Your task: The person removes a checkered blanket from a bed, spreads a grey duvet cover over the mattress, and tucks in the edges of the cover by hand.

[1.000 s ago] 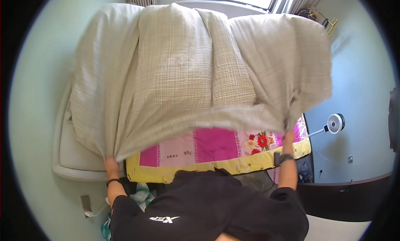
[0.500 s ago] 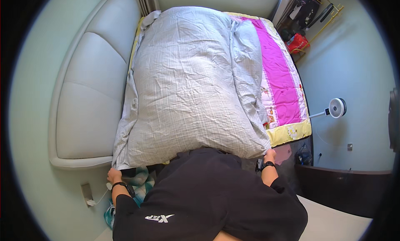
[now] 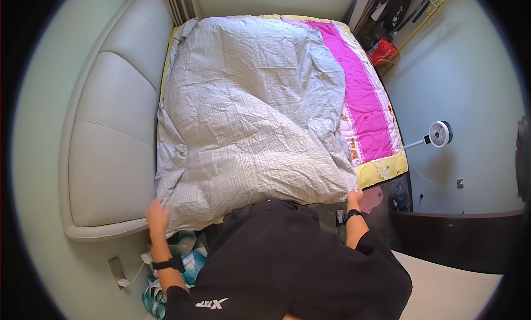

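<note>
A light grey bed sheet (image 3: 243, 126) with a fine checked weave lies rumpled and partly puffed up over the bed. At its near left edge, beside the headboard, my left hand (image 3: 158, 215) is closed on the cloth, and a corner of the sheet hangs just right of the wrist. My right hand (image 3: 354, 198) pinches the near right corner at the bed's front edge. Under the sheet, a pink and yellow patterned quilt (image 3: 368, 121) shows along the right side.
A padded grey headboard (image 3: 110, 137) stands at the left. Near the wall socket (image 3: 116, 272) lies a teal and white checked cloth (image 3: 191, 263). To the right are a white fan (image 3: 440, 134), a yellow clothes rack (image 3: 418, 32), a red bag (image 3: 383, 50) and a dark curved board (image 3: 453, 240).
My left hand has moved forward and up along the sheet's left edge. The puffed sheet has sunk and now folds diagonally. My right hand stays at its corner.
</note>
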The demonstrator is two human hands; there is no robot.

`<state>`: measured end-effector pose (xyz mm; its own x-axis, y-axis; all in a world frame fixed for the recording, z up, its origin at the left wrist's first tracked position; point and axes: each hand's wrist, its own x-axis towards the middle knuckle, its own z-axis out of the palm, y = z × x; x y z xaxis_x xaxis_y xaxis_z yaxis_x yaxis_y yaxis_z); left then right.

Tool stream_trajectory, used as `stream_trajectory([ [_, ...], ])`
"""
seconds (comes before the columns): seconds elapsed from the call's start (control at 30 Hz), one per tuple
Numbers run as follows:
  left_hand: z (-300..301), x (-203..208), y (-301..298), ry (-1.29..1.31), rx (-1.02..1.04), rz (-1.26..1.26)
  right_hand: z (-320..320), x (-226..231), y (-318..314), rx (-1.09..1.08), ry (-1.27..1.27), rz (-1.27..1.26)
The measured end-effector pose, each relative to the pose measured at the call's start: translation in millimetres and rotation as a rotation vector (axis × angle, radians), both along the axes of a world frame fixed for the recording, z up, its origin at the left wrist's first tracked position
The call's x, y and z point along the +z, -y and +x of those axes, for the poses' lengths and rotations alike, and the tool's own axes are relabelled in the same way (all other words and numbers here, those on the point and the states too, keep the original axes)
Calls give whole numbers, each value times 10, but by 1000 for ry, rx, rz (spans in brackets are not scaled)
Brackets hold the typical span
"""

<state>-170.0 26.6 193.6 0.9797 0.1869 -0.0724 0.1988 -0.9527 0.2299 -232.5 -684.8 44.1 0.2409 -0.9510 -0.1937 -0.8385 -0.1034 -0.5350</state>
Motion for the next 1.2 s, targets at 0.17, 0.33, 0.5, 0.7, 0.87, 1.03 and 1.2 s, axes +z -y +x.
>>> stream_trajectory([
  [0.17, 226, 2573, 2035, 744, -786, -736, 38, 257, -240, 91, -91, 56],
  [0.33, -11, 3505, 2848, 1057, -1349, -1824, 6, 165, -204, 279, -90, 115],
  [0.5, -194, 3448, 3348, 746, -1057, -2265, -96, 314, -585, 411, -118, 55],
  [0.7, -37, 3338, 3460, 288, -1372, -2182, -314, 586, -706, 535, -33, 1],
  [0.87, -488, 3491, 4040, 190, -764, -2351, -400, 703, -568, 524, -52, 69],
  [1.03, -273, 3287, 4741, 44, -1598, -2069, -461, 641, -203, 685, 210, -81],
  [1.2, -170, 2495, 5788, -173, -1496, -1190, -370, 1210, -29, 1097, 488, -234],
])
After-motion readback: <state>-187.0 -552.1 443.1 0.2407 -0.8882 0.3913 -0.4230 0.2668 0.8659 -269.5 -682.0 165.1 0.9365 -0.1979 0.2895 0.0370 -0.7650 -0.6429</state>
